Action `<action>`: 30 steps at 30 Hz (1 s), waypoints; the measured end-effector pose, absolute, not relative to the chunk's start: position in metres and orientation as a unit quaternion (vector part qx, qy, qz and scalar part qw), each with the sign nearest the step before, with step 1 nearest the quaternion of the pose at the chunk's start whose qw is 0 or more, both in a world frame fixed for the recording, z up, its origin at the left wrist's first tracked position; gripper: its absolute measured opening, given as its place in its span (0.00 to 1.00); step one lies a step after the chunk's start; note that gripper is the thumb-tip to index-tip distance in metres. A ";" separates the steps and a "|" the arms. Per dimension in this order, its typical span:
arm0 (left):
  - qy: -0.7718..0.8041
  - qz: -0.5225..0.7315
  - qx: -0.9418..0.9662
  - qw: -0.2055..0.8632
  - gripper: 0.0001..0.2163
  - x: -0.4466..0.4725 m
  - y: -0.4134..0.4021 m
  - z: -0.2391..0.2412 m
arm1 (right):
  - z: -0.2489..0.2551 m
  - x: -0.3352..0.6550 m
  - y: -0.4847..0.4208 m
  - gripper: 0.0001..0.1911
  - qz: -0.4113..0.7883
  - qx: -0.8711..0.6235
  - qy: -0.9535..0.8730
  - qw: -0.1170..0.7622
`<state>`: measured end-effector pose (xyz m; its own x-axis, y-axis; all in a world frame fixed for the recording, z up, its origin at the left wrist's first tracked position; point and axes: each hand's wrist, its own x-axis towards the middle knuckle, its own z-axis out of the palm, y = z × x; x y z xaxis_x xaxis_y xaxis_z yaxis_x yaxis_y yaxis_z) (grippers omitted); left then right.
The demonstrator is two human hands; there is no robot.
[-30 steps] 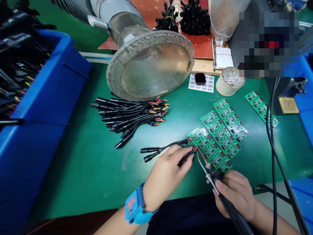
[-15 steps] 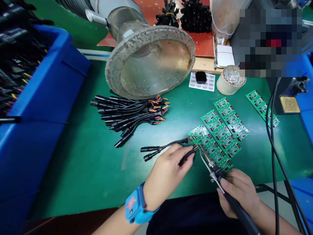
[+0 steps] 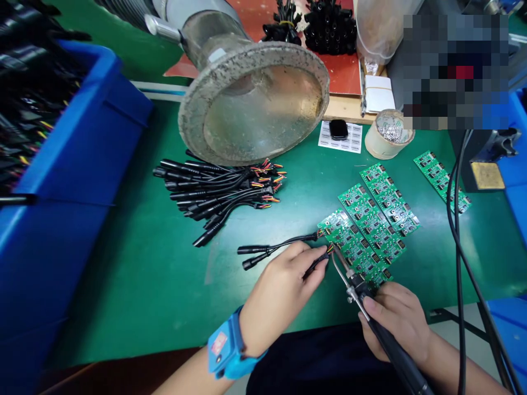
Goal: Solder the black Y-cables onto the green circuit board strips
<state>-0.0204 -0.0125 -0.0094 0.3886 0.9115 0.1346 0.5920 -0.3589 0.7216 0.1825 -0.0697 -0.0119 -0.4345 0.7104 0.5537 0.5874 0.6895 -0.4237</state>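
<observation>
My left hand [image 3: 284, 288], with a blue wrist strap [image 3: 226, 344], pinches a black cable [image 3: 316, 264] whose coloured wire ends meet the edge of a green circuit board panel [image 3: 354, 247]. My right hand [image 3: 397, 321] grips a soldering iron [image 3: 370, 315]; its tip rests at the wire ends on the board. Another black cable [image 3: 280, 246] lies attached at the panel's corner, running left.
A pile of black cables [image 3: 214, 192] lies mid-table under a fume extractor funnel [image 3: 255, 99]. More board panels [image 3: 389, 197] [image 3: 440, 180], a tape roll with solder scraps [image 3: 387, 134], a blue bin [image 3: 74, 181] at left and hanging black cords [image 3: 457, 230] at right.
The soldering iron tip shifted slightly along the board edge; my hands stayed nearly in place.
</observation>
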 end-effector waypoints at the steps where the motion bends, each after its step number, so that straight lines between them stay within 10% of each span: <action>1: 0.483 0.269 0.780 0.295 0.10 -0.020 -0.013 -0.009 | -0.012 0.182 -0.070 0.29 0.081 -0.382 -0.843 0.369; 30: 0.488 0.228 0.794 0.282 0.11 -0.020 -0.013 -0.008 | -0.006 0.186 -0.070 0.28 0.091 -0.393 -0.840 0.364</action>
